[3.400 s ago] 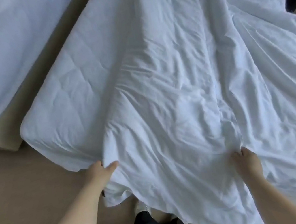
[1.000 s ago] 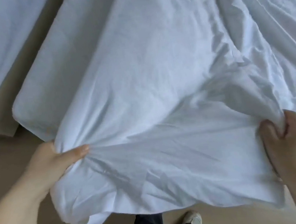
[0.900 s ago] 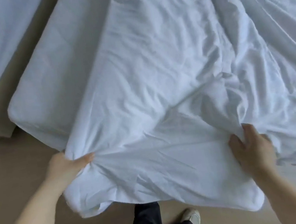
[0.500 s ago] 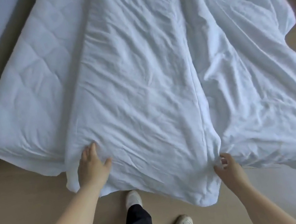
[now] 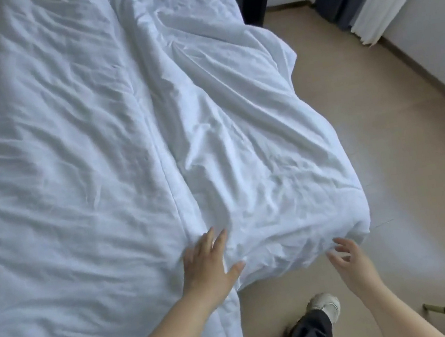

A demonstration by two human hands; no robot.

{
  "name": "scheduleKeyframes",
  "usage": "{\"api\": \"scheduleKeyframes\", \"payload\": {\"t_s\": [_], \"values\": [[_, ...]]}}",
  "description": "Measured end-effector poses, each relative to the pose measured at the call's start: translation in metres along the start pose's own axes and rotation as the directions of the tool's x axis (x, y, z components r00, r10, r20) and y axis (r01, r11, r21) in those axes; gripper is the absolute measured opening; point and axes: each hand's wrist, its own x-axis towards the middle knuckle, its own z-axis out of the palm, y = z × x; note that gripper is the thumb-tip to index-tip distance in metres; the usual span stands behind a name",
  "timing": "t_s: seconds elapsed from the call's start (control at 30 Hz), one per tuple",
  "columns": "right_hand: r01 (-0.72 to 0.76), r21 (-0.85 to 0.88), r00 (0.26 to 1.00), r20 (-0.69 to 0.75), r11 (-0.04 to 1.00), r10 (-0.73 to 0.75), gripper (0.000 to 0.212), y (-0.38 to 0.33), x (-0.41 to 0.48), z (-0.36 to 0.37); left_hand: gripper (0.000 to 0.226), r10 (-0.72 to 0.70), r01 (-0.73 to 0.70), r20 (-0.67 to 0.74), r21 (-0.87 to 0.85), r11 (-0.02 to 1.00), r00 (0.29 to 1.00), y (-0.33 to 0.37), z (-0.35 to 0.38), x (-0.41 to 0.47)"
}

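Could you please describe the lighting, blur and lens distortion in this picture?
Head view, light: soft, even daylight, only faint shadows in the duvet folds. Head view, blur: the right hand is smeared by motion, the left hand sharper. Head view, distortion: the wide lens bows the skirting board at the right.

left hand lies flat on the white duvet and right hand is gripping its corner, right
Not quite. The left hand does lie flat on the white duvet, but the right hand grips nothing: its fingers are spread open beside the corner, as the head view shows.
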Motion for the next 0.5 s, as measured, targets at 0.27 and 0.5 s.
{"api": "scheduleKeyframes", "payload": {"t_s": [0.27, 0.5], "values": [[-0.020, 0.050, 0.995, 0.097, 0.999, 0.015, 0.054, 0.036, 0.167, -0.112, 0.106, -0.212, 0.205, 0.058, 0.110, 0.973, 0.976, 0.136, 0.081, 0.088], [-0.081, 0.076, 0.918, 0.395, 0.994, 0.044, 0.019, 0.013, 0.247, -0.109, 0.118, -0.163, 0.200, -0.186, 0.201, 0.959, 0.969, 0.132, 0.122, 0.107]]}}
